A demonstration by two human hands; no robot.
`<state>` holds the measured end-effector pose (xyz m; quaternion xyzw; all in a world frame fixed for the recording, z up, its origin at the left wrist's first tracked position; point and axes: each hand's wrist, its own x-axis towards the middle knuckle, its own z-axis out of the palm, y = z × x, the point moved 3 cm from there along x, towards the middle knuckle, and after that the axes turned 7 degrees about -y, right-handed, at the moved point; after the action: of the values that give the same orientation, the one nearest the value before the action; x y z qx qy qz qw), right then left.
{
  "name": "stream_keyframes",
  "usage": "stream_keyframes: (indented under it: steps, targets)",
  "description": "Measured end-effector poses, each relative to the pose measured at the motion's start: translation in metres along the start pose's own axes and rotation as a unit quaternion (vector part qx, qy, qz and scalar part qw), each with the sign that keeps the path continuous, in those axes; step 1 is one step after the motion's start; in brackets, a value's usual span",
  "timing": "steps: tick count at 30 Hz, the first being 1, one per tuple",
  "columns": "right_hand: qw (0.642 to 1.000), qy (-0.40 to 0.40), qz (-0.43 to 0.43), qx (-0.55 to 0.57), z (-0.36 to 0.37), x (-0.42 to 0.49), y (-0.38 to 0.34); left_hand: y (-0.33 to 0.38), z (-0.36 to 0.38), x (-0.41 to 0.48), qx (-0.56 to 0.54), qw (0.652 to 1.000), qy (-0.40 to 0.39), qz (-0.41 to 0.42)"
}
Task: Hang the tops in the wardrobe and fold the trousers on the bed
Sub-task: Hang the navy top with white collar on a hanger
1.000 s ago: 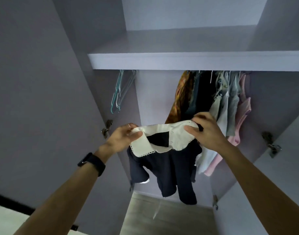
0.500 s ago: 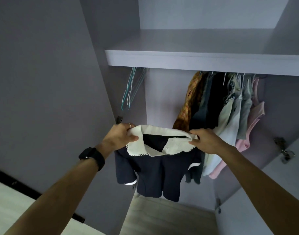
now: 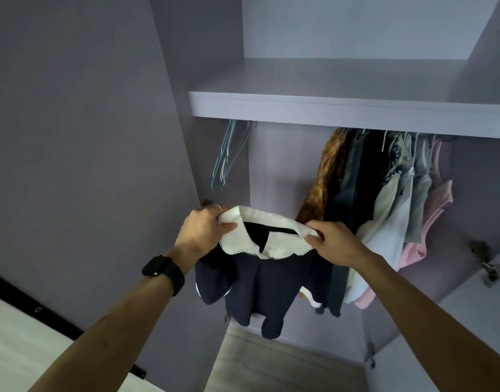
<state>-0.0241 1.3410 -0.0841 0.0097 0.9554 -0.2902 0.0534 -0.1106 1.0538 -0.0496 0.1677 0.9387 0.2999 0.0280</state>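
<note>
Navy top [image 3: 260, 287] hangs, white collar [image 3: 282, 247] pinched in fingers [image 3: 313, 239] of left hand [image 3: 203, 233] and right hand [image 3: 338, 246].

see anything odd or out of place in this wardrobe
Nothing stands out. The left hand and right hand hold the navy top by its collar; empty hangers hang at left, other clothes at right.

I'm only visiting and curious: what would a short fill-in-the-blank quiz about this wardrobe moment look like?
1. The left hand and right hand hold a navy top by its ____ collar.
2. The empty hangers hang to the ____ of the hung clothes.
3. A black watch sits on the ____ wrist.
4. The rightmost garment is ____.

Missing words: white; left; left; pink.
</note>
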Motion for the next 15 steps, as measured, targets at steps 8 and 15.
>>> stream_keyframes:
  steps: [8, 15]
  targets:
    - [0.976, 0.120, -0.046, -0.173, 0.010, 0.034, -0.026, 0.009, -0.021, -0.017, 0.246, 0.967, 0.061, -0.006]
    - [0.986, 0.001, -0.088, -0.141, 0.016, 0.078, -0.049, 0.002, -0.043, -0.020, 0.394, 0.903, 0.169, 0.016]
